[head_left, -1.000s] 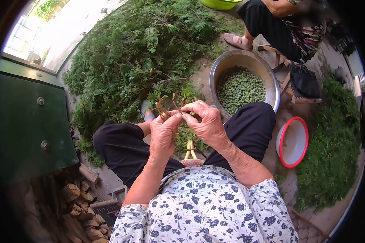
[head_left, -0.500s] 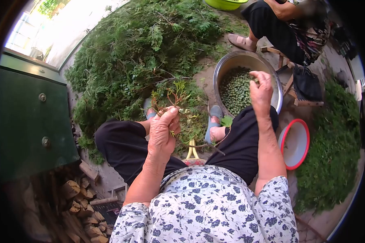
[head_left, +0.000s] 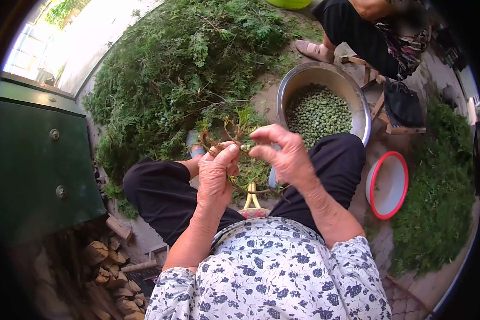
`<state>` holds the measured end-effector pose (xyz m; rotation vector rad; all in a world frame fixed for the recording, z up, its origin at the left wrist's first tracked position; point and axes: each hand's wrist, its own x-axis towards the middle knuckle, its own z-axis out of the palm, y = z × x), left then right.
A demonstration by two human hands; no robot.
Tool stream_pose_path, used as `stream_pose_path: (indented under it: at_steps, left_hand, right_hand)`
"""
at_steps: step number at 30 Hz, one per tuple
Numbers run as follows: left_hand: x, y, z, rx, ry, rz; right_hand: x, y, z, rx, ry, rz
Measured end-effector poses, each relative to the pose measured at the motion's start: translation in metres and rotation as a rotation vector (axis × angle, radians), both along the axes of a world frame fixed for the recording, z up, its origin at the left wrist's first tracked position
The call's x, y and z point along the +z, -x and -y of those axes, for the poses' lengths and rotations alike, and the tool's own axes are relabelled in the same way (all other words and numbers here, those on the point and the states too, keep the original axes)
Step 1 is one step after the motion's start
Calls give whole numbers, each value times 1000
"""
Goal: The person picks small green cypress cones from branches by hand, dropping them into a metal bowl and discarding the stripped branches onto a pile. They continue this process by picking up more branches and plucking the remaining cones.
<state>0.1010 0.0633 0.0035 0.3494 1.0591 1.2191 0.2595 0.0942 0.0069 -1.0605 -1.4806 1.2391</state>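
My left hand point(head_left: 213, 173) is closed around a conifer twig point(head_left: 244, 118), whose thin brown stems and green tips stick out above the fingers. A bare stem end reaches out to the right below my hands. Beside the twig, my right hand point(head_left: 290, 160) has thumb and forefinger apart, with nothing visible between them. Pale green cones point(head_left: 245, 148) show on the twig close to those fingertips. Past my right knee stands a large metal bowl point(head_left: 361, 117), partly filled with small green cones point(head_left: 320, 114).
A big heap of conifer branches point(head_left: 181, 64) lies ahead and to the left. More cut greenery point(head_left: 432, 213) covers the ground at right, beside a red-rimmed white basin point(head_left: 386, 186). Another person sits beyond the bowl. Firewood point(head_left: 112, 272) and a green cabinet point(head_left: 37, 160) are at left.
My right hand has moved left from above the metal bowl to the twig. My left hand keeps its hold on the twig, nearly in the same place.
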Motion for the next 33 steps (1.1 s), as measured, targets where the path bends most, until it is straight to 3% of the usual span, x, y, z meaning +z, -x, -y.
stream_pose_path:
  at_steps: [2, 6, 9, 13, 15, 19, 25, 33]
  left_hand:
    - [-1, -2, 2, 18, -6, -31]
    - [-2, -4, 4, 20, 0, -126]
    - [-2, 3, 4, -13, -32, 32]
    - [5, 8, 1, -38, -66, 77]
    - [4, 8, -1, -33, -80, 92]
    - [0, 9, -1, -4, -94, 46]
    - [-4, 9, 2, -6, -112, -77]
    - [1, 4, 1, -28, -164, -278]
  right_hand:
    - [-1, 12, 4, 13, -127, 100]
    - [-3, 15, 6, 8, 97, 86]
    - [-16, 11, -2, -15, 419, -461]
    - [-24, 0, -6, 32, 602, -621]
    - [-26, 1, -2, 257, 722, -701]
    - [-25, 10, 9, 410, 826, -824]
    - [-22, 13, 9, 239, 779, -647]
    - [-23, 7, 4, 263, 638, -548]
